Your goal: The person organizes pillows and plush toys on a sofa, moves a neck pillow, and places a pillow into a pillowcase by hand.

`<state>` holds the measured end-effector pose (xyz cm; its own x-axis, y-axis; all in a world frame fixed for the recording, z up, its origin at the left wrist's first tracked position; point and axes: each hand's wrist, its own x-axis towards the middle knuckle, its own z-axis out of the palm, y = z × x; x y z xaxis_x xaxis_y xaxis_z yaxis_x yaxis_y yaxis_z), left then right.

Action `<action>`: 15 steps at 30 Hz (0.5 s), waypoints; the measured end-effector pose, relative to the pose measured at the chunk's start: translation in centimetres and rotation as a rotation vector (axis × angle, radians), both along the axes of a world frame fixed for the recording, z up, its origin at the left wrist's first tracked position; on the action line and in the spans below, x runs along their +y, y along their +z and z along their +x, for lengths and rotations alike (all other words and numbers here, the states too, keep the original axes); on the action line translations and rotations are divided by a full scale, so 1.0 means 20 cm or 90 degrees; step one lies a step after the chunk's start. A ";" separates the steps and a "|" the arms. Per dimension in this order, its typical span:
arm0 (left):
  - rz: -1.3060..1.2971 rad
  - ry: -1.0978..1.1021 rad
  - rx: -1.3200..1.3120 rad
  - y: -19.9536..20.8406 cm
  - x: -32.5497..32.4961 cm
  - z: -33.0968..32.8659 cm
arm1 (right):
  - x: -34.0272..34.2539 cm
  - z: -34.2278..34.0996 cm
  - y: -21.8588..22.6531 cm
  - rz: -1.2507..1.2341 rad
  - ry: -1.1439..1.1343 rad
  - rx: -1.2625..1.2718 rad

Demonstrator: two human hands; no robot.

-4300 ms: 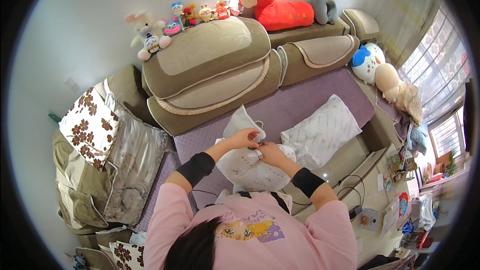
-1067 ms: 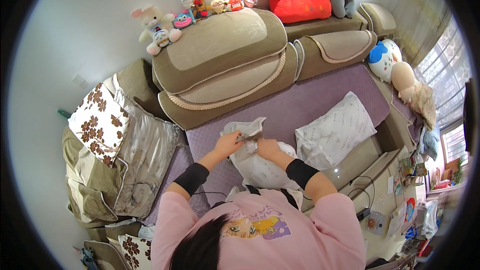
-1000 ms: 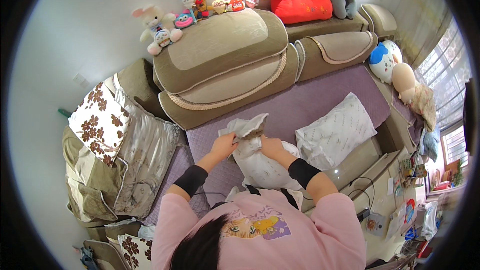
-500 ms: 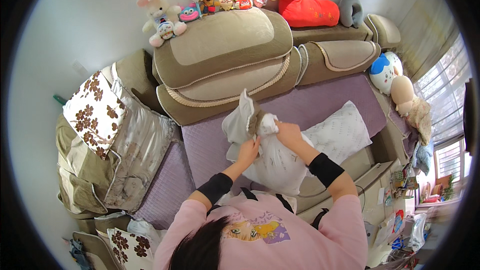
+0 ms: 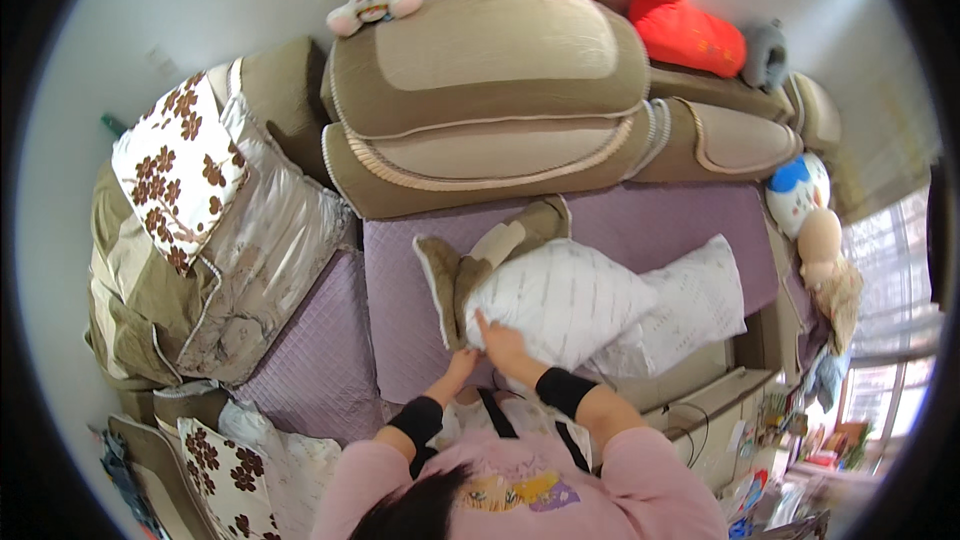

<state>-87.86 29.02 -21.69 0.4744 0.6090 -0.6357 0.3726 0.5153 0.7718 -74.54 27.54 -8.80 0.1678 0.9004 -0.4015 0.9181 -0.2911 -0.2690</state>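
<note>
A plump white pillow point(image 5: 560, 295) with faint grey markings lies in front of me. Its left end meets a brown-and-beige cushion cover point(image 5: 490, 250), whose far corner and near-left corner stick out. At the cover's lower edge my left hand point(image 5: 461, 364) is closed, pinching the fabric. Just right of it, my right hand point(image 5: 503, 343) grips the pillow's near-left side, index finger pointing along it; its other fingers are partly hidden. A second white pillow point(image 5: 700, 300) lies flatter, touching the first one's right end.
The purple quilted sofa seat point(image 5: 410, 290) is under the pillows. Brown sofa cushions point(image 5: 490, 70) form the back, with a red horse plush point(image 5: 680, 20) and small toys on top. A flowered cushion point(image 5: 185, 175) and crumpled covers lie left. A cabinet point(image 5: 700, 415) stands near right.
The cover has turned from mostly its white lining to its brown outer side, now lying against the pillow's left end. Both hands have moved lower and nearer me. The view has shifted.
</note>
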 end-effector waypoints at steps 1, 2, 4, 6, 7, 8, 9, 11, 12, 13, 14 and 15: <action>-0.120 0.049 0.031 0.08 -0.03 -0.01 | -0.03 -0.06 -0.12 -0.036 -0.001 0.021; -0.168 0.090 0.026 0.02 -0.06 -0.08 | -0.03 -0.13 -0.20 -0.039 -0.012 0.047; -0.230 0.150 0.026 -0.09 -0.10 -0.20 | -0.06 -0.26 -0.32 -0.059 -0.013 0.090; -0.213 0.196 0.031 -0.14 -0.11 -0.29 | -0.08 -0.34 -0.43 -0.068 -0.060 0.188; -0.227 0.226 0.042 -0.18 -0.14 -0.36 | -0.11 -0.38 -0.51 -0.088 -0.034 0.200; -0.044 0.183 0.135 -0.22 -0.13 -0.40 | -0.12 -0.39 -0.58 -0.070 -0.021 0.257; 0.139 0.130 0.226 -0.26 -0.12 -0.43 | -0.15 -0.40 -0.64 -0.051 -0.011 0.314; 0.187 0.111 0.267 -0.24 -0.07 -0.43 | -0.13 -0.39 -0.70 -0.063 0.006 0.327; 0.245 0.083 0.299 -0.21 -0.04 -0.42 | -0.11 -0.36 -0.69 -0.114 0.016 0.369; 0.233 0.082 0.298 -0.15 0.00 -0.38 | -0.09 -0.32 -0.66 -0.163 0.018 0.410; 0.303 0.021 0.310 -0.05 0.05 -0.33 | -0.08 -0.24 -0.64 -0.139 0.009 0.478; 0.377 -0.038 0.321 0.05 0.11 -0.27 | -0.09 -0.16 -0.63 -0.143 0.003 0.475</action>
